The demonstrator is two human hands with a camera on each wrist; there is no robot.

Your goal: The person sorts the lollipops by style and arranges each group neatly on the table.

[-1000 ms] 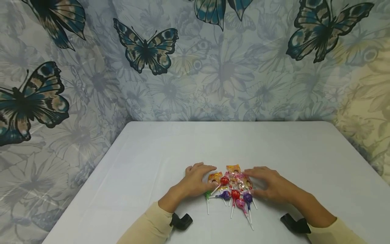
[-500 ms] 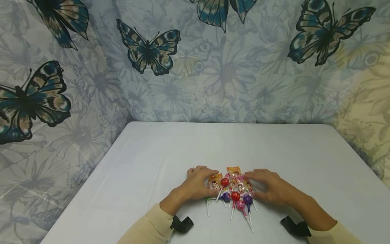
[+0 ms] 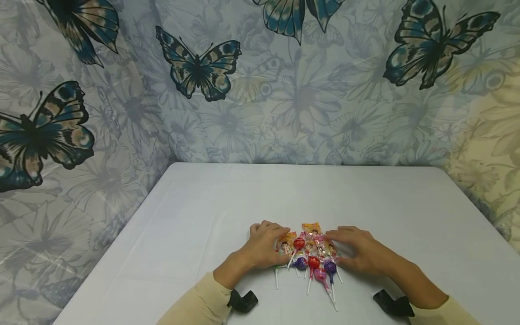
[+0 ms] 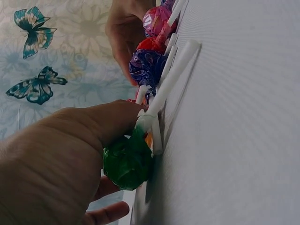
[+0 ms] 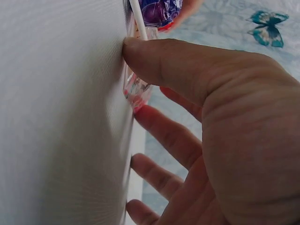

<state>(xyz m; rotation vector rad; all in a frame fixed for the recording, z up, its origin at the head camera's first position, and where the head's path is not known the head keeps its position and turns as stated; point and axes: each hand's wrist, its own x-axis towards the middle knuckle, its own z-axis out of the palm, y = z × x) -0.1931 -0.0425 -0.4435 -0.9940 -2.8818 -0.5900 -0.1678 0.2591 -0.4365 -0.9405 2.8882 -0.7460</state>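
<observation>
A tight heap of wrapped lollipops lies on the table, flanked by my two hands. My left hand (image 3: 264, 246) is at its left side, thumb reaching the sticks and fingers spread along an orange-printed wrapper (image 3: 286, 243). In the left wrist view a green lollipop (image 4: 127, 161) sits against this hand; the head view hides its candy. My right hand (image 3: 357, 249) borders the right side, thumb and fingertips touching the table and a clear pink-printed wrapper (image 5: 137, 91). Between the hands are red lollipops (image 3: 313, 262), purple lollipops (image 3: 330, 266) and a pink lollipop (image 3: 320, 274).
The white table (image 3: 195, 203) spreads out behind and to both sides of the heap. Black wrist-camera mounts (image 3: 243, 301) hang below both wrists. A butterfly-printed cloth (image 3: 260, 113) rises at the table's back edge.
My left hand has shifted slightly right against the heap, covering the green candy and part of the purple lollipop's stick. My right hand has hardly moved. The head view has tilted slightly.
</observation>
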